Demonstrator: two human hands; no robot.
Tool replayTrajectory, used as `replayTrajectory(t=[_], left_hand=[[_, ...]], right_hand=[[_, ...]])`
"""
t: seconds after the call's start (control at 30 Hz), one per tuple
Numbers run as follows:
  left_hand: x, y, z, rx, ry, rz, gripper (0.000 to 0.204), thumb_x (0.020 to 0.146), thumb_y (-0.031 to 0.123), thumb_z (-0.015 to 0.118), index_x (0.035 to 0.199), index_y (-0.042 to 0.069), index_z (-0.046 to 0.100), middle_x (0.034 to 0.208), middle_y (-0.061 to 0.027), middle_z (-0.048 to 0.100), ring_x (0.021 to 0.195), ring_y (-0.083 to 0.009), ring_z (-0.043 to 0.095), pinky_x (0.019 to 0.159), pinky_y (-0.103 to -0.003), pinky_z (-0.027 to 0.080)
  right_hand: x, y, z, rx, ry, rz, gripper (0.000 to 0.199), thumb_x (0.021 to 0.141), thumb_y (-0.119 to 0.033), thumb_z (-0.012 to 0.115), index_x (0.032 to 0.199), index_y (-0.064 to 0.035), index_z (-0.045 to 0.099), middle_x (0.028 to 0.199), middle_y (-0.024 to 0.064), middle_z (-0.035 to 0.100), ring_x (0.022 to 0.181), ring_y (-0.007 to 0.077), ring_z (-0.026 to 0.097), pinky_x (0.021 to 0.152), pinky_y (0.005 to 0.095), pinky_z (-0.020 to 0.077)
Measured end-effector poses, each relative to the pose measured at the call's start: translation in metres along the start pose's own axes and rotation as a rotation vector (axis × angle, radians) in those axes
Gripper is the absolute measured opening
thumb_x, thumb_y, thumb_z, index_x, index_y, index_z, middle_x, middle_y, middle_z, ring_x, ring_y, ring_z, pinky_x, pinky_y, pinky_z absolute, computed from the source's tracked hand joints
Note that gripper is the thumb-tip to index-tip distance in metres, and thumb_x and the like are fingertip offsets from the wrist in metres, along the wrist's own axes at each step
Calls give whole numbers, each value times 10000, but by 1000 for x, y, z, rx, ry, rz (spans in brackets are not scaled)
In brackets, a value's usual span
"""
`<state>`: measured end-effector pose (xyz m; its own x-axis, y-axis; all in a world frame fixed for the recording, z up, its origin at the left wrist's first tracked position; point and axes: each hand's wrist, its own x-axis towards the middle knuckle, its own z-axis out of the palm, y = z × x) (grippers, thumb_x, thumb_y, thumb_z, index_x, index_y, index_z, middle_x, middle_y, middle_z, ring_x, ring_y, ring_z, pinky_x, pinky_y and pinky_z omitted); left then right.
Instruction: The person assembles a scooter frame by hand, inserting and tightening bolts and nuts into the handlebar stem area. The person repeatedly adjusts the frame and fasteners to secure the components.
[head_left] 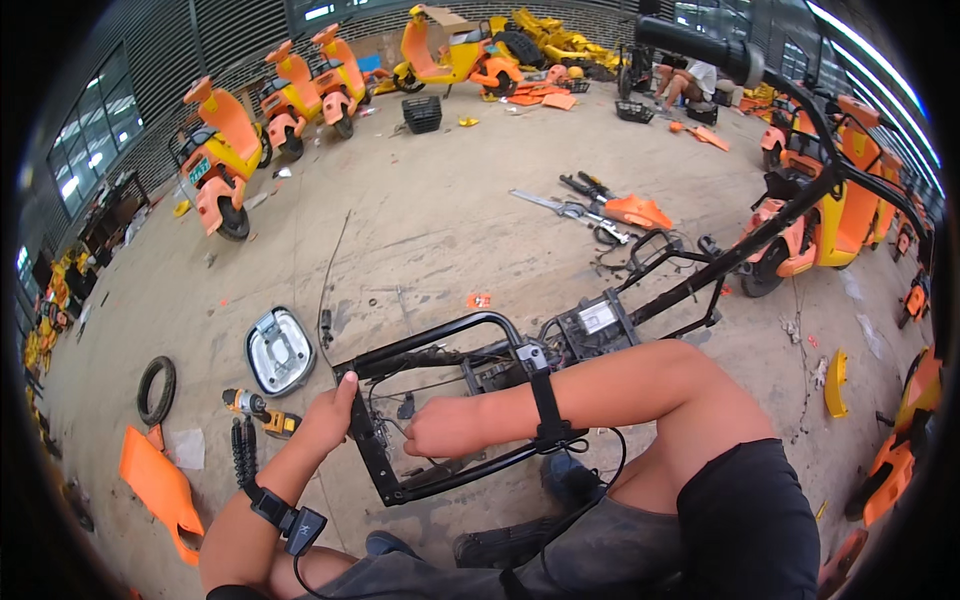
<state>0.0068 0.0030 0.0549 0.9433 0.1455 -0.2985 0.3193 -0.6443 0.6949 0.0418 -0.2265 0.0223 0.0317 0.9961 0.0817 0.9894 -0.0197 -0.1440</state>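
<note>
Both forearms reach to the black scooter frame [520, 350] lying on the concrete floor [420, 220]. Left hand [328, 415] has its fingers clamped on the frame's rear bar; right hand [445, 428] is inside the frame — fingers curled together at the wiring. Left of the frame lie a grey cover [279, 350] and a yellow drill [258, 410].

1. Right hand [445, 428]: fingers curl inward over the black metal scooter frame [430, 345]; we cannot tell what they pinch.
2. Frame's lower rail runs behind the right forearm.
3. Seated person [685, 80] far back: too small to read.
4. Orange plastic panel [160, 490] darkens toward the rim.
</note>
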Motion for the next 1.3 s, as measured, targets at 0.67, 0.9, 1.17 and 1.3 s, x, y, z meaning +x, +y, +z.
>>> replayTrajectory(t=[0.67,0.9,1.17,1.3], left_hand=[[2,3,16,121,367,30,818,1039,607,319,1187,-164,549,1135,-410,605,1173,-521,563,1001,-458,435],[4,35,37,-213,399,56,586,1072,492,398,1128,-58,592,1042,-156,666,894,-215,658,843,-346,502],[29,83,18,-583,213,-79,562,1080,498,346,1176,6,601,944,-123,691,811,-181,682,707,-283,571],[38,103,9,-532,196,-86,534,1071,495,386,1151,18,615,910,-102,682,765,-177,677,675,-285,580]], right_hand=[[47,52,-94,241,-530,558,344,935,-376,595,842,-72,726,766,50,720,672,208,653,713,380,541],[26,76,-110,376,-551,576,193,875,-223,708,937,-53,778,855,102,745,732,227,680,707,379,556],[18,122,-143,641,-553,501,221,914,-290,695,963,-85,764,912,69,748,849,193,690,830,338,544],[8,141,-154,628,-560,390,293,927,-360,667,1028,-102,762,991,64,753,930,196,699,898,353,537]])
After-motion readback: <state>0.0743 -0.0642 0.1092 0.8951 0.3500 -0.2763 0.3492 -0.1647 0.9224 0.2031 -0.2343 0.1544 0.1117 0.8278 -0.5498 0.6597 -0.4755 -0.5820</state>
